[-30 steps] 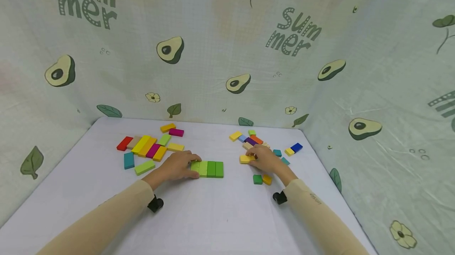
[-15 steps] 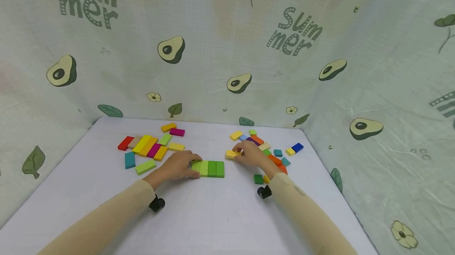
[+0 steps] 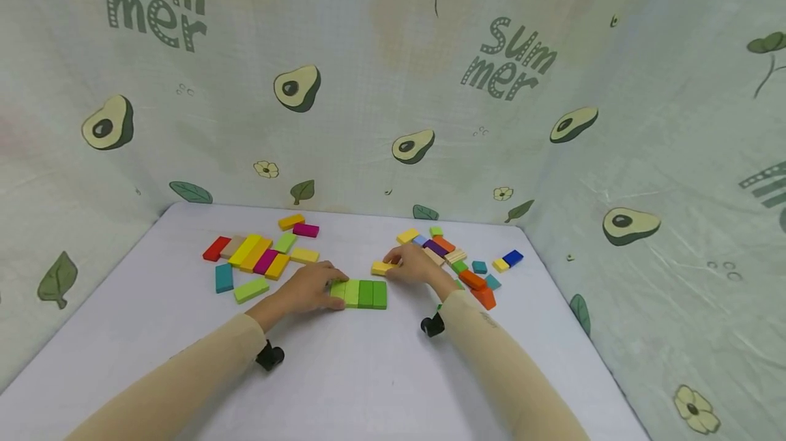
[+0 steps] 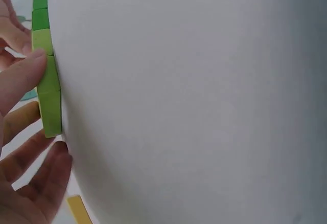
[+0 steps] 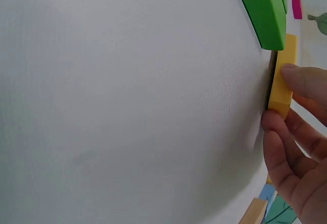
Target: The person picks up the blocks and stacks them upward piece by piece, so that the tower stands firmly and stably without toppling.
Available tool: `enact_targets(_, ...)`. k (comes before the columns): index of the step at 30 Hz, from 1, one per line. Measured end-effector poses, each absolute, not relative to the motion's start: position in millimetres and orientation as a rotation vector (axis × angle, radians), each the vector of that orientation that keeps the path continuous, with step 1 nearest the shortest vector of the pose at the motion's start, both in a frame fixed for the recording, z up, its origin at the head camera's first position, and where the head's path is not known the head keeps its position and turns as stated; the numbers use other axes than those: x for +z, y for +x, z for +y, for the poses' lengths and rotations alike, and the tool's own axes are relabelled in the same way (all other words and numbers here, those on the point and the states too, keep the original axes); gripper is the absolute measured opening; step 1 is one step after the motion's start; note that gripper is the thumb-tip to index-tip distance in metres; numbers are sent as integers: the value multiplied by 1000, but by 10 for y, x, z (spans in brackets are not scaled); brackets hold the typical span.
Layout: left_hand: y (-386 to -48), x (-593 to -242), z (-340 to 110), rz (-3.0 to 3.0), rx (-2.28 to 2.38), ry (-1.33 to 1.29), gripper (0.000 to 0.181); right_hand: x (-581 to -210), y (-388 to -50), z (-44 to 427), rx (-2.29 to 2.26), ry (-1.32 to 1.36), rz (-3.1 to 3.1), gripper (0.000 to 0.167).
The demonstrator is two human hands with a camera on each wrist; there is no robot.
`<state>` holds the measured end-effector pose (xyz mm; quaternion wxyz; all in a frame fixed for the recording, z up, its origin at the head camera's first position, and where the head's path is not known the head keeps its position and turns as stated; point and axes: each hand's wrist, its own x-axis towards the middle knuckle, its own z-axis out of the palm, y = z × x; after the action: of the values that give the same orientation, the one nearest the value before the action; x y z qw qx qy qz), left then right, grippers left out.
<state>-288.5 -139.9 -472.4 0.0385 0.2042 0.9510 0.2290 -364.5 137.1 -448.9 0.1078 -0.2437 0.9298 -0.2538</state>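
Observation:
A row of light and darker green blocks [image 3: 365, 294] lies side by side at the middle of the table. The left hand [image 3: 305, 288] grips its left end, with the thumb on the near side and fingers beyond; the left wrist view shows the thumb against a light green block [image 4: 48, 75]. Just beyond the row's right end, the right hand [image 3: 417, 266] pinches a yellow block [image 3: 380, 268] by its right part. In the right wrist view, thumb and fingers hold that yellow block [image 5: 283, 81] close behind a green block [image 5: 268, 17].
At the left lies a group of blocks, among them a red one [image 3: 217, 248], a teal one [image 3: 224, 278] and a light green one [image 3: 252, 289]. Scattered blocks lie right of the right hand, including orange [image 3: 473, 280] and blue [image 3: 513, 259]. A patterned cloth hangs behind.
The right hand has carried the yellow block leftward, from beside the right-hand blocks to just behind the green row. The left hand has stayed at the row's left end.

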Motion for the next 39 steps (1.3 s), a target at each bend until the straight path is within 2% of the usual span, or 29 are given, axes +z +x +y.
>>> enact_targets(16,-2888,-4768,-1431,2877,871,536,57,-4522,-3655,1091,-782,-769,2611,27)
enact_targets(26,-2894,-4779,-1429,2842,949,440,76,-4591,-3596,953,-833,-823,2604,26)
enact_targets(39,-2901,-4786,-1429,2821,991,418,81,-4609,-3523,860,-825,-865,2621,29)
